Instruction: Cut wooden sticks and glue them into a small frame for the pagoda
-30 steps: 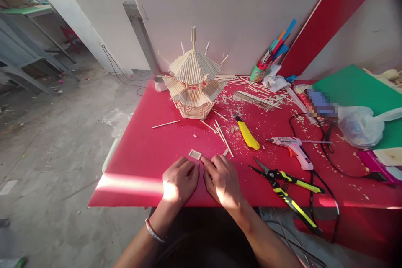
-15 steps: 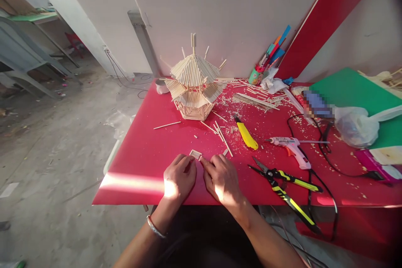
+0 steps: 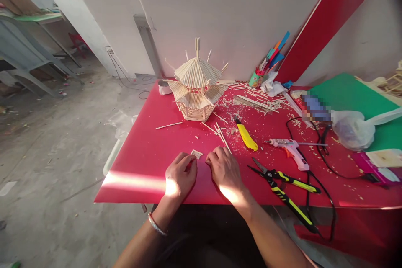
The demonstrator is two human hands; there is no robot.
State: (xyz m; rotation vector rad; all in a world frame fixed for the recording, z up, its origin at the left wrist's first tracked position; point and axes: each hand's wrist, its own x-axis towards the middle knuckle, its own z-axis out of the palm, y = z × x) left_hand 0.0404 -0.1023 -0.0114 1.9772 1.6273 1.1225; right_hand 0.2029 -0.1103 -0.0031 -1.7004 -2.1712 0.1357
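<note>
so, a small stick frame [image 3: 197,153] lies on the red table [image 3: 141,150], just past the person's left hand [image 3: 181,175]. the left fingers hide its near left corner, so i cannot see all of it. its inside is too small to make out well. the frame lies flat and is longer than it is wide. its long way goes from left to right, with the right end turned a bit nearer to the person.

the left hand has its thumb and pointing finger close together, right at the frame. i cannot tell if they pinch it or only rest by it. the right hand [image 3: 224,169] is curled, just to the right of the frame, with a gap between them. its fingertips bend down close together, and i cannot tell if they pinch some tiny thing. it is also near the low end of some thin sticks [image 3: 223,137].

both forearms [image 3: 147,238] are cut off at the bottom. past the frame stands a big stick house [image 3: 197,73], its top going straight up. it hides part of a white cup [image 3: 163,88]. to the right lie a yellow cutter [image 3: 246,136], a pink glue gun [image 3: 293,149] and black and yellow snips [image 3: 279,180]. farther right, one thing [image 3: 315,106] is all blurry squares, so i cannot name it.
</note>
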